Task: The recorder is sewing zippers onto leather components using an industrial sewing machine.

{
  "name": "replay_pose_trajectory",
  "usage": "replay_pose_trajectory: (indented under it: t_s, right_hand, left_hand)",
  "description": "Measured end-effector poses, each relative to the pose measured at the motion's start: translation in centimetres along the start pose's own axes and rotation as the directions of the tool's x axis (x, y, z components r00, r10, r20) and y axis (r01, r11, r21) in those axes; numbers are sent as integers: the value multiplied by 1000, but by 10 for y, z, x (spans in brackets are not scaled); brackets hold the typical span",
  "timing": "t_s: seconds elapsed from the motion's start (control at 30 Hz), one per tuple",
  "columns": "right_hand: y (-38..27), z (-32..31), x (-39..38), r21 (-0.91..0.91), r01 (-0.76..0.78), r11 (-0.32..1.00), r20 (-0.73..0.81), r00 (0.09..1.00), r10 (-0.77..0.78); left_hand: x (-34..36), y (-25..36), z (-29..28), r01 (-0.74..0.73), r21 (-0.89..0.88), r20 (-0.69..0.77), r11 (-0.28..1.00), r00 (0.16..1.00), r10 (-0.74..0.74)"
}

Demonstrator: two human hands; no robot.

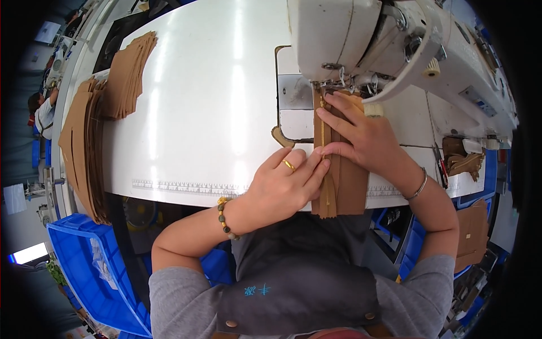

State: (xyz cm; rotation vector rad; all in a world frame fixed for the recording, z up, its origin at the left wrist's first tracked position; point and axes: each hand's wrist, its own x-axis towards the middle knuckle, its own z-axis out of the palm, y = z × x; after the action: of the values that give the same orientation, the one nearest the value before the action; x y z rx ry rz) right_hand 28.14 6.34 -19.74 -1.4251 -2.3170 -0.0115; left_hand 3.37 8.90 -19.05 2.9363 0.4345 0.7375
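Our left hand (288,183) has its fingers close together at the zipper (327,192); we cannot tell whether they pinch it. Our right hand (361,135) is spread over the zipper and the brown piece (353,183) beneath, right of the frame's center, its thumb beside the left fingertips. The zipper's upper end reaches the sewing machine (333,34) at upper right. We judge the step in hand to be lining up the zipper for stitching; the next move calls for straight, flat feeding. Brown stacks (84,141) stand at left.
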Motion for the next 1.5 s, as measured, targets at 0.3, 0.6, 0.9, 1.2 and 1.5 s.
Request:
replay_pose_trajectory:
  t_s: [0.3, 0.6, 0.9, 1.2, 1.5]
  right_hand:
    - [-3, -4, 0, -59, 21, 998, 52, 998, -18]
    - [-6, -5, -1, -80, 55, 995, 68, 996, -49]
    - [-9, -5, -3, -42, 29, 999, 62, 998, -26]
    - [-12, -6, -6, -37, -29, 999, 124, 992, 33]
    - [-12, -4, -3, -64, -5, 998, 95, 995, 11]
  left_hand:
    - [-23, 24, -8, 45, -41, 80, 998, 996, -41]
    - [-43, 30, 2, 31, 22, 22, 999, 999, -32]
    - [-42, 28, 8, -6, 23, -59, 1000, 998, 7]
    - [-52, 26, -4, 37, -169, -121, 985, 991, -57]
    - [-149, -117, -136, 575, 552, -405, 604, 818, -408]
